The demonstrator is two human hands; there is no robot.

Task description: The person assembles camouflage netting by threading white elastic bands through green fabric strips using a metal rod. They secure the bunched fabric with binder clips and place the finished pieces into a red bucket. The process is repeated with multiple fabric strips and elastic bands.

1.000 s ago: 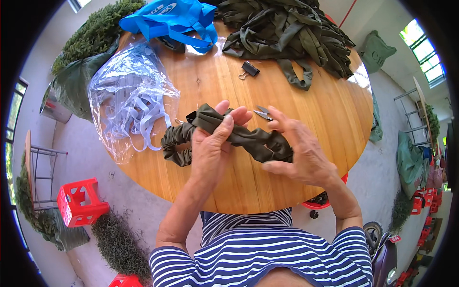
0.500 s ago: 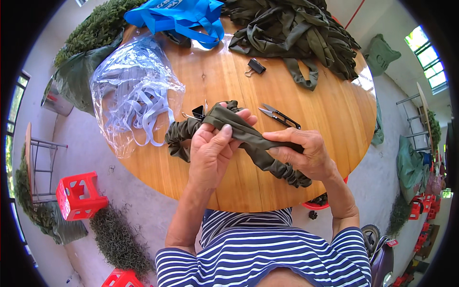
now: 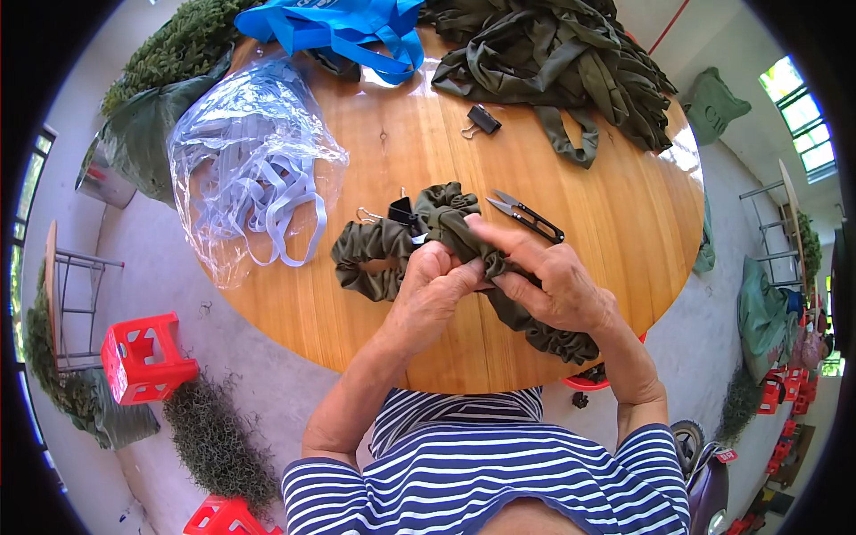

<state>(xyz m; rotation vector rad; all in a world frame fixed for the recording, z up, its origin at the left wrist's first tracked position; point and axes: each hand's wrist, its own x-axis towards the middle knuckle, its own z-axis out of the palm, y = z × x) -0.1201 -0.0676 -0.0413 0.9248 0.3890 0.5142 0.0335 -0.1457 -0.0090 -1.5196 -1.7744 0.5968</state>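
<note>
A gathered olive-green fabric band [image 3: 366,260], ruched like a scrunchie, lies in loops on the table before me. My left hand [image 3: 426,290] is closed on a stretch of it, thumb and fingers pinched together. My right hand [image 3: 555,276] grips the same stretch from the other side, its index finger reaching over the cloth. A black binder clip [image 3: 403,212] sits against the band just beyond my left hand, and a bit of white shows beside it. The bunched tail [image 3: 557,339] of the band runs under my right hand. Thread snips [image 3: 528,217] lie just beyond that hand.
On the round wooden table [image 3: 374,339] are a clear plastic bag [image 3: 254,169] of pale elastic strips, a blue bag [image 3: 343,31], a heap of olive fabric strips [image 3: 562,71] and a second binder clip [image 3: 481,120]. A red stool [image 3: 147,358] stands at left on the floor.
My hands have come together, and the flat stretch of fabric between them is now bunched up. My left hand has moved right and slightly down, and the right hand's index finger has shifted leftward.
</note>
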